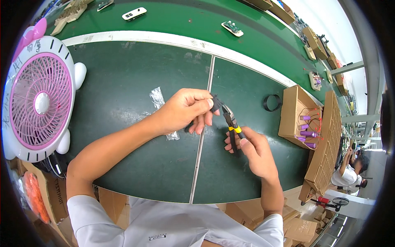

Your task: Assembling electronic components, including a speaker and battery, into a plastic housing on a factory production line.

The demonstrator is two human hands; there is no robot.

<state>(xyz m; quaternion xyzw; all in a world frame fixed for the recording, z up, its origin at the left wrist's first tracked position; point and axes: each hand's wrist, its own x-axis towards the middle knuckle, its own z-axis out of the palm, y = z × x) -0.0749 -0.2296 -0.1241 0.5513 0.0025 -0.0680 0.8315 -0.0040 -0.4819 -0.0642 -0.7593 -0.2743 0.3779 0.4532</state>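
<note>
Your left hand [187, 109] was over the middle of the table [123, 78], just left of the seam [196, 164] that ran from the near edge to the far edge. Its thumb and forefinger pinched a small black piece [215, 104]; the other fingers curled loosely below. A dark bit showed under those fingers, too hidden to make out.

Your right hand [258, 153] was right of the seam, nearer the near edge. Its fingers were wrapped around the black-and-yellow handles of the pliers [229, 119], thumb along one of them. The pliers pointed up and left, their tips at the black piece; you could not tell whether the jaws had closed on it.

Crumpled clear plastic [156, 98] lay beneath your left forearm, showing on both sides of it. Toward the table's far right corner stood a black ring [271, 109], near a cardboard box [290, 108] at the right edge. Purple cells [308, 133] with red and dark wires lay in the box.

A pink-and-white fan [41, 103] stood at the left edge. Beyond the white strip [135, 36] along the far edge, a white device [134, 13] and a board [232, 29] lay on the green belt [177, 20].
</note>
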